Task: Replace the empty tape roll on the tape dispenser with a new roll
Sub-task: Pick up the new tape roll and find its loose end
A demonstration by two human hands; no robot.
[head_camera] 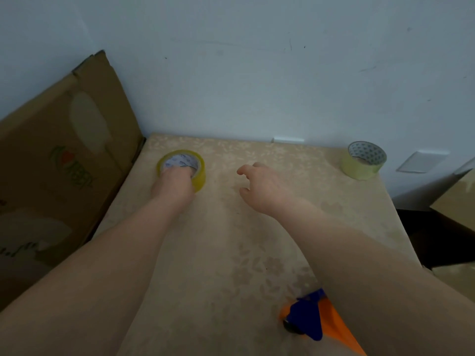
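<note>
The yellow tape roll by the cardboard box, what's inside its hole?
Inside the thick yellow tape roll, the left hand's fingers reach in against its white printed core. The fingertips and tabletop there are hidden.

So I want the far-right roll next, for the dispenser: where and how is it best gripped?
The far-right tape roll lies tilted near the table corner, open core facing up. Probably come from above with the free right hand: thumb inside the core, fingers on the outer band, as the left hand does on the other roll.
</note>
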